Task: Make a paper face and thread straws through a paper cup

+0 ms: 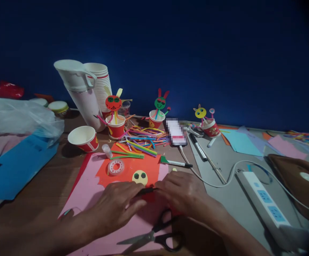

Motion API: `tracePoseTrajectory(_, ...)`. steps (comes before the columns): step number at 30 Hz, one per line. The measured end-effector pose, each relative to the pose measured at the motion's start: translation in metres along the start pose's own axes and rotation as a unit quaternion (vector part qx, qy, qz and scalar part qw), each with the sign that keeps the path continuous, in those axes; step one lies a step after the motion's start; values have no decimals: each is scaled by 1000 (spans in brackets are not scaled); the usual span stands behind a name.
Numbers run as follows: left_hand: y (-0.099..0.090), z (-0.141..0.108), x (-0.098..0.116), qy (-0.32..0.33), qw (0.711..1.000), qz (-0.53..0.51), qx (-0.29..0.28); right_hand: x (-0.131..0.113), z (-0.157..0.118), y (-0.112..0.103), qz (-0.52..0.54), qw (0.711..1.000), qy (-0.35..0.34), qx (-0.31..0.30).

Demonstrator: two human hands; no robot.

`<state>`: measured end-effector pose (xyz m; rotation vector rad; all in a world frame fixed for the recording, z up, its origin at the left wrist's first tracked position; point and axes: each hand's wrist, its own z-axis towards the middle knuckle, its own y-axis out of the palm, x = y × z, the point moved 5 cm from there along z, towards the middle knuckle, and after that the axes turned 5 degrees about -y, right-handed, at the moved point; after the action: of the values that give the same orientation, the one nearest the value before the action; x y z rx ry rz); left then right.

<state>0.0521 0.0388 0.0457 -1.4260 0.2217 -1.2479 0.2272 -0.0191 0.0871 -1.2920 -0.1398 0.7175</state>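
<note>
Over the pink paper (90, 231), my left hand (117, 202) is closed round a slim black pen or cap (146, 191). My right hand (185, 192) meets its other end, fingers pressed together; the exact grip there is partly hidden. Just beyond my hands a pale yellow paper disc (140, 177) with two dark green eyes lies on orange-red paper (127, 170). Black-handled scissors (151, 236) lie partly open nearer to me. A clear tape roll (116, 166) and a green-and-white marker (176, 162) rest farther away.
Paper cups with decorated faces (116, 127) stand at the back, beside colourful straws (143, 138). An unused-looking cup (83, 138) and a white jug (82, 96) are at left. A phone (176, 132) trails a white cable toward a power strip (266, 201) at right.
</note>
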Motion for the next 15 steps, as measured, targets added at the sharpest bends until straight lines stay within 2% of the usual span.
tracePoseTrajectory(2,7,0,1,-21,998,-25,-56,2,-3,0,112,991,71,-24)
tracePoseTrajectory(3,8,1,1,-42,995,-43,-81,5,-6,2,208,970,118,-32)
tracePoseTrajectory(4,8,1,0,-65,991,-62,-100,7,-9,5,319,934,158,-29)
tracePoseTrajectory(6,6,4,0,-107,982,-103,-120,8,-13,14,539,818,200,-6)
tracePoseTrajectory(7,6,4,0,-124,976,-123,-127,7,-13,17,610,767,197,23)
tracePoseTrajectory(8,6,5,1,-136,971,-143,-136,8,-12,19,641,740,198,58)
tracePoseTrajectory(9,8,4,2,-143,966,-160,-143,8,-11,24,641,733,216,73)
tracePoseTrajectory(11,14,2,5,-140,961,-186,-152,4,-8,36,586,767,255,54)
tracePoseTrajectory(13,18,-1,8,-119,965,-191,-134,-6,-3,43,545,805,230,33)
tracePoseTrajectory(15,22,-5,10,-104,971,-177,-123,-11,-3,46,524,820,220,65)
